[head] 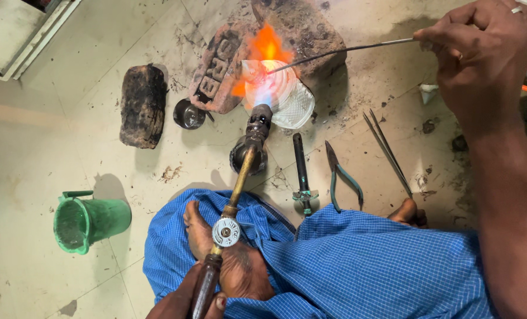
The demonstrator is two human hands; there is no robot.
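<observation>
My left hand (184, 298) grips the dark handle of a brass gas torch (238, 183) at the bottom of the view. Its nozzle points away from me, and an orange and blue flame (265, 62) plays on a white ridged block (284, 94) leaning against a reddish brick (216, 65). My right hand (482, 59) at the upper right pinches a thin metal rod (340, 50). The rod's tip reaches into the flame over the white block.
On the tiled floor lie a charred black block (142, 105), a small dark metal cup (188, 114), a black-handled tool (301, 171), green-handled pliers (342, 176) and long tweezers (387, 150). A green plastic mug (86, 221) stands at left. My bare feet and blue checked cloth (346, 266) fill the foreground.
</observation>
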